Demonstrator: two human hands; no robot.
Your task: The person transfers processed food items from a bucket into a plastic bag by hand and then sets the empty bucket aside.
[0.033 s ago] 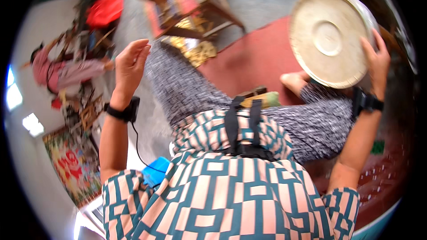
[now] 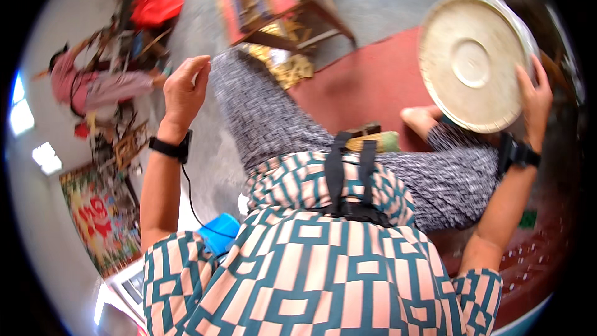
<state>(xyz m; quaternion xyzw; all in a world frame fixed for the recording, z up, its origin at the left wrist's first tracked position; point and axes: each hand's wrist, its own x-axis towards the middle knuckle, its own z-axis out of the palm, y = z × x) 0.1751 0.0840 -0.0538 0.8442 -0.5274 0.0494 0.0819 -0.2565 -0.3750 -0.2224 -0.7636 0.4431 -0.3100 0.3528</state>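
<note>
My right hand (image 2: 536, 96) grips the right edge of a round cream lid (image 2: 457, 90) with a raised rim and a ring in its middle. The lid is tilted, its face toward me, above the red mat. Behind its upper right edge shows a shiny whitish thing (image 2: 516, 22), mostly hidden. Raised in the air over the left side, my left hand (image 2: 185, 90) has its fingers bent and pressed together near the thumb. Nothing shows sticking out of them.
A wooden bench (image 2: 292, 9) stands ahead, with yellow strips (image 2: 292, 71) heaped below it. A red mat (image 2: 354, 81) lies on the grey floor. Beside my left elbow is a blue container (image 2: 221, 230). Another person (image 2: 93, 87) is at far left, near piled wooden things.
The whole view has shifted slightly, so the bench and mat sit further right. The lid appears a little lower and further right, still in my right hand. My left hand keeps its closed pose.
</note>
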